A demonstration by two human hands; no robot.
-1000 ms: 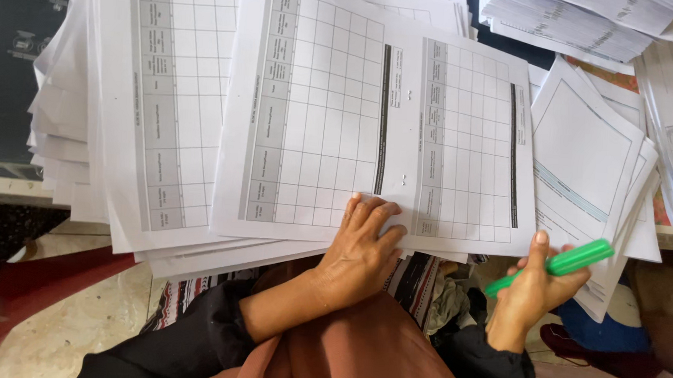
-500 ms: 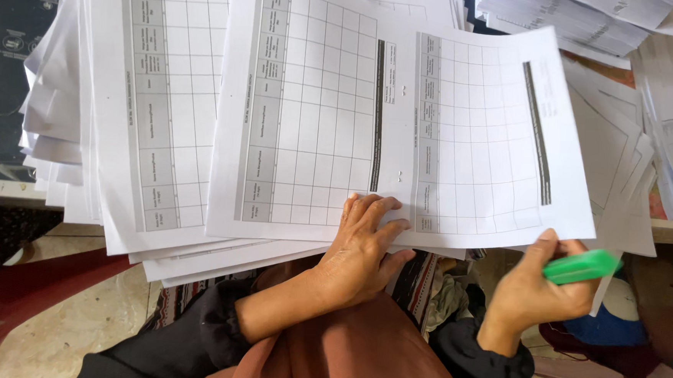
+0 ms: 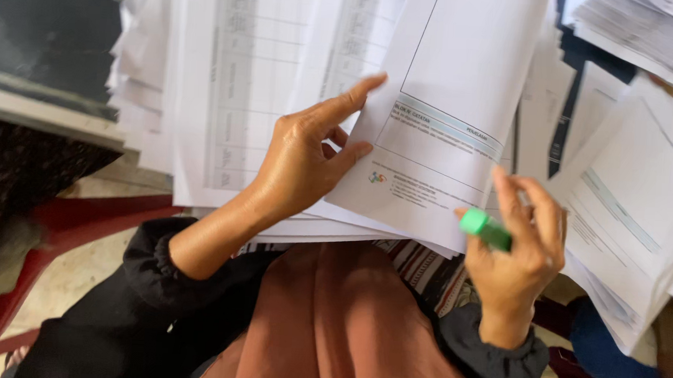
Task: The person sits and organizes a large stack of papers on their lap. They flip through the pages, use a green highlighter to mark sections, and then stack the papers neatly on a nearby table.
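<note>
My left hand (image 3: 308, 153) pinches the left edge of a white printed sheet (image 3: 449, 87) between thumb and fingers, lifting it off the stack. That sheet has a large box outline and a pale blue band near its bottom. My right hand (image 3: 521, 245) is closed around a green marker (image 3: 486, 229) and also touches the sheet's lower right edge. Beneath lies a stack of gridded forms (image 3: 257, 93) resting over my lap.
More piles of white forms (image 3: 635, 197) spread to the right and at the top right (image 3: 651, 37). A dark desk edge (image 3: 41, 104) lies at the left, with a red plastic chair frame (image 3: 50, 235) below it. My lap wears brown cloth (image 3: 330, 319).
The view has come in closer. My left hand rose from lying flat on the gridded forms and took a sheet's edge. The boxed sheet now lies over the gridded one; my right hand moved left.
</note>
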